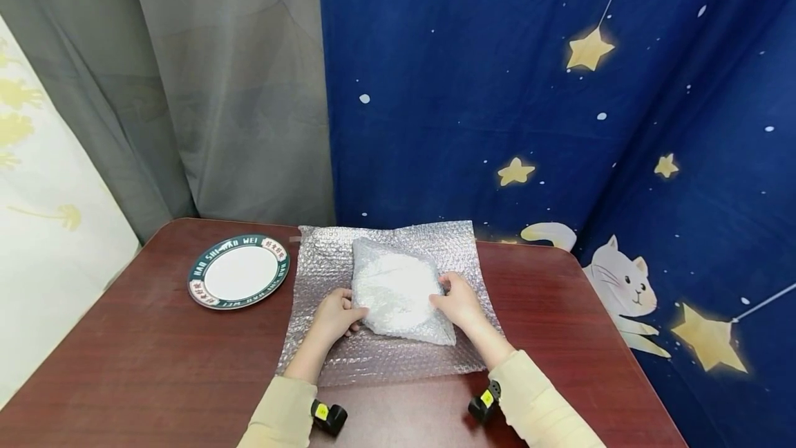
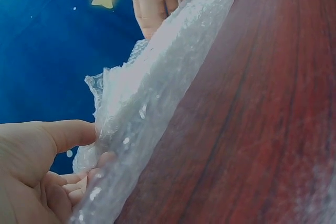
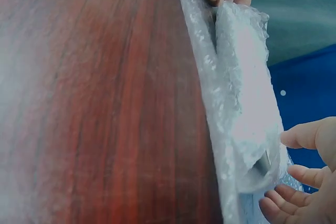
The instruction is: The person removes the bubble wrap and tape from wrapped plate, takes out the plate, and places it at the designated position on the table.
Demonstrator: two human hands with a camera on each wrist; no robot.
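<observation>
A flat package in bubble wrap sits on a larger sheet of bubble wrap, both clear and shiny. My left hand pinches the package's left edge, thumb on top and the other fingers curled below. In the left wrist view that thumb presses the plastic edge. At the opposite side, my right hand holds the right edge between thumb and fingers. The right wrist view shows its thumb against the wrap, the other fingers bent lower down. What lies inside the wrapping is hidden by glare and plastic layers.
A white plate with a dark green, lettered rim lies left of the sheet on the reddish-brown wooden table. Grey curtain and blue star-patterned curtain hang behind the table's far edge.
</observation>
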